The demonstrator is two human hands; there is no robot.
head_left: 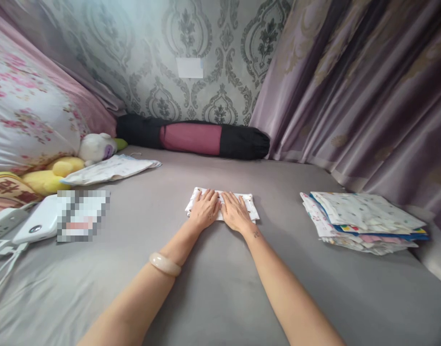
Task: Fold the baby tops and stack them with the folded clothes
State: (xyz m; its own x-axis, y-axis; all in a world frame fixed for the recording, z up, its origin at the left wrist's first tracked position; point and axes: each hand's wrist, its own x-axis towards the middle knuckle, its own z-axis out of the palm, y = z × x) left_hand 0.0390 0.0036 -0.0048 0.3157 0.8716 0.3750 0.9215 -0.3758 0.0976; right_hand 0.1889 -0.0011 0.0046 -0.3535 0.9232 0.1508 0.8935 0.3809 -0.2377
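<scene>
- the left hand (206,207) lies flat, palm down, on the left part of a folded white printed cloth (253,206); its fingers are stretched out and only slightly parted, gripping nothing.
- the right hand (236,211) presses flat on the same cloth just beside the left, fingers likewise extended and angled inward.
- that cloth lies as a small rectangle on the grey bed sheet (220,298), straight ahead of the person, its ends showing past both hands.
- a pale bangle (165,264) circles the left forearm; a small dark mark (256,234) shows at the right wrist.
- to the right, well apart from the hands, sits a stack of folded printed cloths (364,216), with blue and pink edges among them.
- to the left, a white patterned cloth (114,170) lies beside a yellow plush toy (49,179) and a white plush toy (94,146).
- nearer on that side are a white power bank (40,221) and white cables (6,276).
- a black-and-maroon tubular bag (191,139) lies along the patterned wall (148,53).
</scene>
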